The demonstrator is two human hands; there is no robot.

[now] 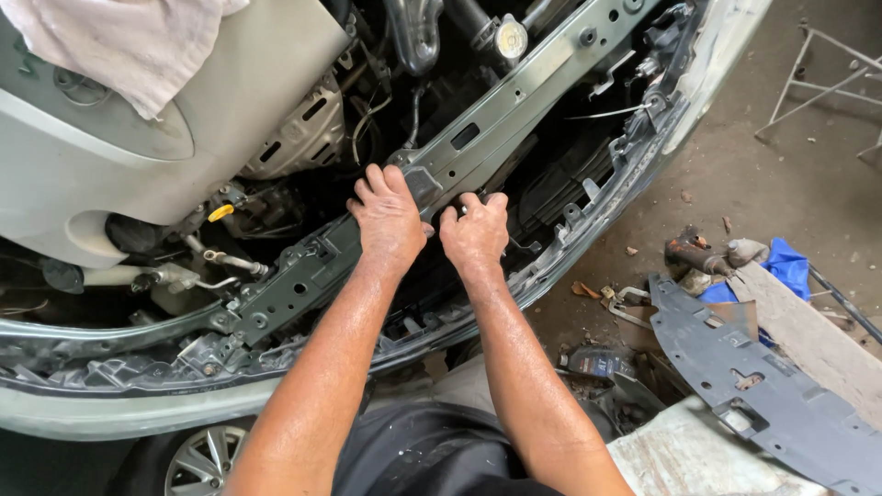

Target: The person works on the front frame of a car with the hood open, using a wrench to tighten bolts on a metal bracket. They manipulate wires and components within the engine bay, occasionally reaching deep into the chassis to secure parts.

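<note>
- Left hand (389, 219) lies flat on the metal bar (496, 129), fingers together, steadying it.
- Right hand (475, 233), just beside, curls its fingers onto the bar's edge.
- Grey plastic cover (763, 386) lies on the floor, away from the bar.

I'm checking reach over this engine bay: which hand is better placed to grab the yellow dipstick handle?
Left, probably. The left hand rests on the grey crossbar, on the side toward the yellow dipstick handle. The right hand sits farther off, with the left between.

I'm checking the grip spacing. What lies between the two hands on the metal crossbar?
In the head view, only a short stretch of the metal crossbar and its dark centre bracket lie between the left hand and right hand.
</note>
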